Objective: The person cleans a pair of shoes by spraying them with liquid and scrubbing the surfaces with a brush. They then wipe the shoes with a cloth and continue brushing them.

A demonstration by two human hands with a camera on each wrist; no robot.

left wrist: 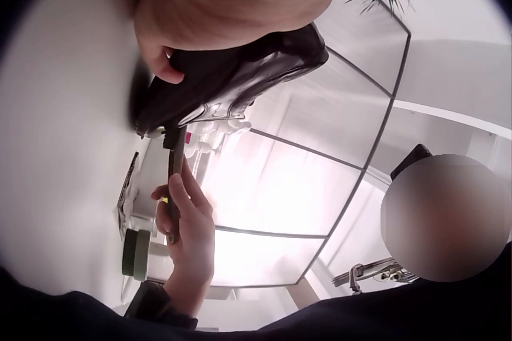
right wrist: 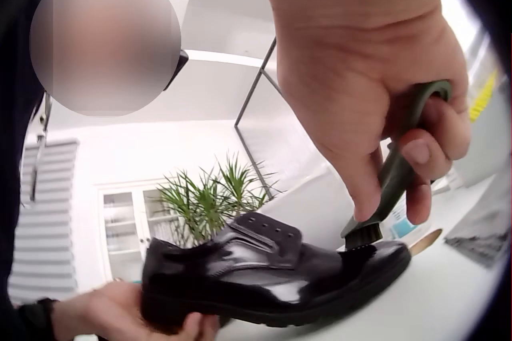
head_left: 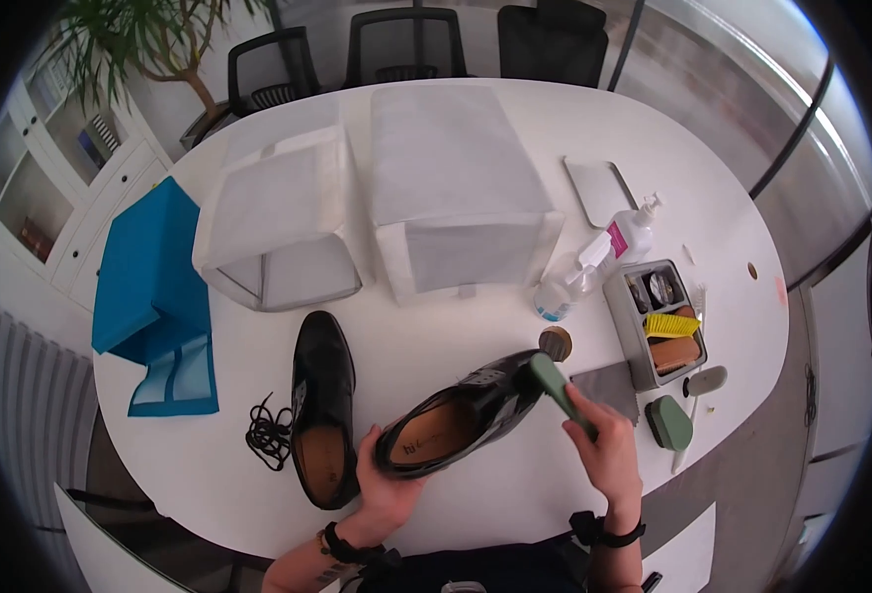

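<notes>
A glossy black lace-up shoe (head_left: 500, 403), without laces, is tilted over the white table with its toe pointing right. My left hand (head_left: 389, 494) grips it by the heel, fingers under the sole in the right wrist view. With my right hand (head_left: 609, 450) I hold a green-handled brush (head_left: 555, 387). Its dark bristles (right wrist: 362, 236) are at the top of the toe. Left of that shoe, the matching black shoe (head_left: 322, 361) stands on the table, beside a coil of black laces (head_left: 269, 435).
On the right stand a grey organizer box (head_left: 618, 314) with a yellow brush, a spray bottle (head_left: 563, 292) and a pump bottle (head_left: 634, 235). A green oval applicator (head_left: 669, 423) and grey cloth (head_left: 609, 387) lie near my right hand. White fabric boxes (head_left: 456, 158) and a blue box (head_left: 154, 272) stand farther back.
</notes>
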